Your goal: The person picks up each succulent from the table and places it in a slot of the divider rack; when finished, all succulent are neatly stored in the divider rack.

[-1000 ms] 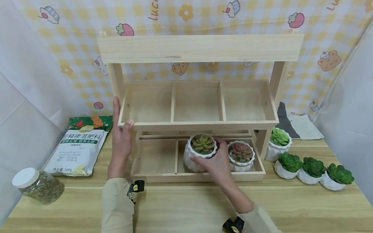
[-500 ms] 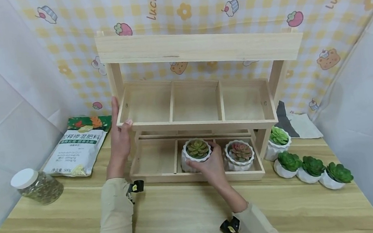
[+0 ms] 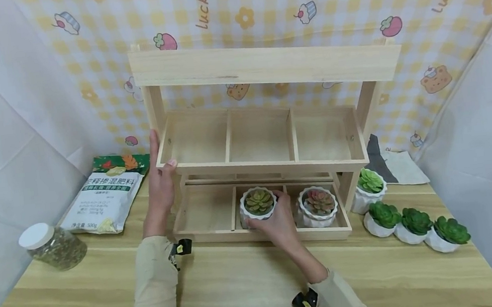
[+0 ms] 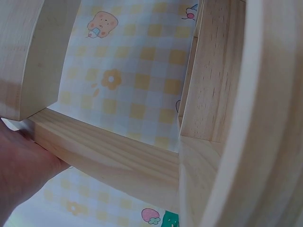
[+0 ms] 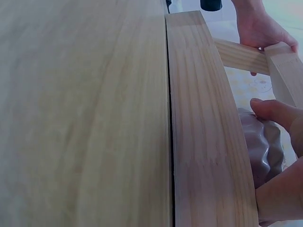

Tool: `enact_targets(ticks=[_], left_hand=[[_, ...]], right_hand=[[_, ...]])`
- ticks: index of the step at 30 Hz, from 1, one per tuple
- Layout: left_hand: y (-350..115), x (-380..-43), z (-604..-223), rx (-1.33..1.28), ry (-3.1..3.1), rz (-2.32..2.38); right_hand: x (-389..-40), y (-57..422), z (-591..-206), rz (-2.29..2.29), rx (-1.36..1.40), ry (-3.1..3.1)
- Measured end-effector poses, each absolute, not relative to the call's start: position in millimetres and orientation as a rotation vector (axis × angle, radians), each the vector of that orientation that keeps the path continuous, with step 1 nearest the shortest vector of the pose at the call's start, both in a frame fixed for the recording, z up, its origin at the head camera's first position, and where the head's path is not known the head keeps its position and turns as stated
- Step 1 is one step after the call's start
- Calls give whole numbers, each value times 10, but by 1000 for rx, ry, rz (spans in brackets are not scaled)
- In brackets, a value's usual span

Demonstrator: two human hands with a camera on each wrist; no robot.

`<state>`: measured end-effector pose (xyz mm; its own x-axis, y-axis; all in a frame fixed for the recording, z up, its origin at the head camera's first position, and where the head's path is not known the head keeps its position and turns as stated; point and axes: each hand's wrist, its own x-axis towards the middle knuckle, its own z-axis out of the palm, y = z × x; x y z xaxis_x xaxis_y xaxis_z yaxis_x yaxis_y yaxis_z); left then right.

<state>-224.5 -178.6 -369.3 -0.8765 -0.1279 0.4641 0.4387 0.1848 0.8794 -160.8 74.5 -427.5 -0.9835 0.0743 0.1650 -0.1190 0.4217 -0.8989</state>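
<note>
Yellow-green potted succulent stands upright in the middle compartment of the lower tray of a wooden plant stand, close beside the divider on its left; whether its base touches the tray floor cannot be told. The right hand pinches its white, scalloped pot, thumb at the near side and fingers round the right. In the right wrist view, the tray's front rail partly covers that pot.

The left hand grips the left end of the upper tray, thumb over the front corner and fingers along the outer side.

A reddish succulent in a white pot occupies the lower tray's right compartment. On the wood-grain table, right of the stand, are a bright green succulent and a row of three dark green succulents, all in white pots. To the left lie a fertilizer bag and a white-lidded jar. A yellow-checked cloth hangs behind.
</note>
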Motion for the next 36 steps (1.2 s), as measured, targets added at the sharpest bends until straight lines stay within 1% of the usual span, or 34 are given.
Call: enact_targets(ticks=[9, 15, 20, 26, 31, 36], left_hand=[[-1767, -2221, -3633, -273, -2059, -1733], [-1781, -2251, -3675, -269, -2043, -1736], [-1782, -2244, -3667, -269, -2041, -1754], [-1756, -2162, -3556, -263, -2049, -1755], [-1715, -2097, -3474, -286, -2040, -1751], [-1743, -2160, -3553, -301, -2038, -1754]], right_hand=[[-1603, 775, -4242, 1588, 105, -2538], [-1586, 869, -4126, 1599, 259, -2595], [-1519, 993, -3887, 1562, 390, -2718], [-1371, 1195, -3540, 1372, 578, -2952], [-1260, 1492, -3300, 1319, 763, -2993], [-1167, 1840, -3132, 1342, 876, -2940]])
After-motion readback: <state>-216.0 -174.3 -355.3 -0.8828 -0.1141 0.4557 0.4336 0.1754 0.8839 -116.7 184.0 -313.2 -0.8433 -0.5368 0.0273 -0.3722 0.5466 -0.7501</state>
